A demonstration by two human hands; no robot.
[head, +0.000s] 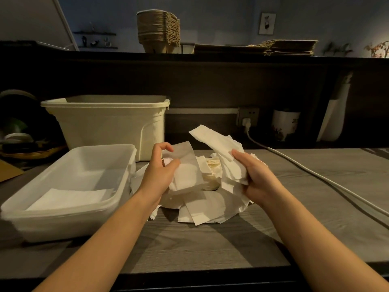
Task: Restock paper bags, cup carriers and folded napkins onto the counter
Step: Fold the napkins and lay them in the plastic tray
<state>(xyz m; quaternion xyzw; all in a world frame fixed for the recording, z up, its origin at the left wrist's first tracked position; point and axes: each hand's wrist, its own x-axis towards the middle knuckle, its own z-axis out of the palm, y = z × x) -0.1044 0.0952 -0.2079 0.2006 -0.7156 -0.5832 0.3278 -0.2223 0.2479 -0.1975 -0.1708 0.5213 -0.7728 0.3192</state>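
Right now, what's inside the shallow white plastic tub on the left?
A flat white paper napkin lies on the floor of the shallow white plastic tub, toward its near end. The near wall hides the napkin's front edge and whatever lies beneath.

White paper napkins (202,205) sit heaped on a grey wood-grain worktop (305,207) with pale streaks. There's a milky-white translucent plastic tray (63,224) and a cream plastic bin (105,127), finely ribbed. Up top are tan pulp cup carriers (157,30) and brown paper bags (292,47), against a dusky blue wall (221,22). A white cable (315,174) runs across.
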